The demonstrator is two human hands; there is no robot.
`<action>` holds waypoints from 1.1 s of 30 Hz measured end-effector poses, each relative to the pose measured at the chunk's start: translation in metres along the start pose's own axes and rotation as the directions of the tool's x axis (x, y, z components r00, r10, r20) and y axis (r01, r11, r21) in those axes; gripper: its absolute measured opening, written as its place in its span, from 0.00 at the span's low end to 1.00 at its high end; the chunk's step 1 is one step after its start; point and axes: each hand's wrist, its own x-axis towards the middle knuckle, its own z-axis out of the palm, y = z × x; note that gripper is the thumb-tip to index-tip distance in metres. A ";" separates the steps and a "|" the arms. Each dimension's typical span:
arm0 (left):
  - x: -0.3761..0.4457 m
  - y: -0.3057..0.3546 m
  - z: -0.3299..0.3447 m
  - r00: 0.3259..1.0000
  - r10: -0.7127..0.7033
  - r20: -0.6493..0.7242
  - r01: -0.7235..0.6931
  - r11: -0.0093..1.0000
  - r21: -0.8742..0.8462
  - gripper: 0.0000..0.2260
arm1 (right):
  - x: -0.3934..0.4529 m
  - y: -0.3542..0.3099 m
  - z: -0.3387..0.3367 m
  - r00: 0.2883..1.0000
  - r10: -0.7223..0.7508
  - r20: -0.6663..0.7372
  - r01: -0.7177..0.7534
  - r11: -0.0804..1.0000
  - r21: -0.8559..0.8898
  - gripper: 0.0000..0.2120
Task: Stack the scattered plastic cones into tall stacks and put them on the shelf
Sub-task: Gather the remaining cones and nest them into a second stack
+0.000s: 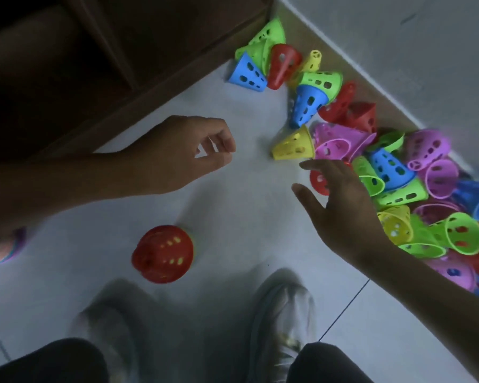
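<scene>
- The right hand (340, 205) hovered with fingers spread wide and thumb out, holding nothing, at the near edge of the pile of cones (415, 189)
- A red cone (319, 181) lay just under those fingers, largely hidden by them; I could not tell whether they touched it
- The yellow cone (293, 145) lay on its side at about 11 o'clock from the right fingertips, near them, its long axis running roughly 8 to 2 o'clock, narrow end toward 8 and wide rim toward the pile
- The left hand (199, 153) hung loosely curled, thumb and forefinger close together, gripping nothing; the yellow cone sat at 3 o'clock from it, farther off than from the right hand
- My judgement: the right hand was the better placed for the next pick, either the red cone beneath it or the yellow one
- A lone red cone (162, 254), standing with its narrow end up, sat at 6 o'clock from the left hand, well apart from the pile
- Counts: two hands, one lone red cone, one pile; at 12 o'clock a loose group of roughly seven cones, and to the right a heap too tangled and blurred to count, in pink, green, blue, yellow and red
- The shelf (67, 64), dark wood, stood at 11 o'clock with no cones visible in it; the floor (233, 217) was pale tile
</scene>
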 end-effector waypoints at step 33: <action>0.124 0.007 0.090 0.900 0.326 0.288 -0.405 0.870 0.281 0.37 | 0.070 0.097 0.010 0.964 0.066 0.257 0.023 0.944 -0.328 0.42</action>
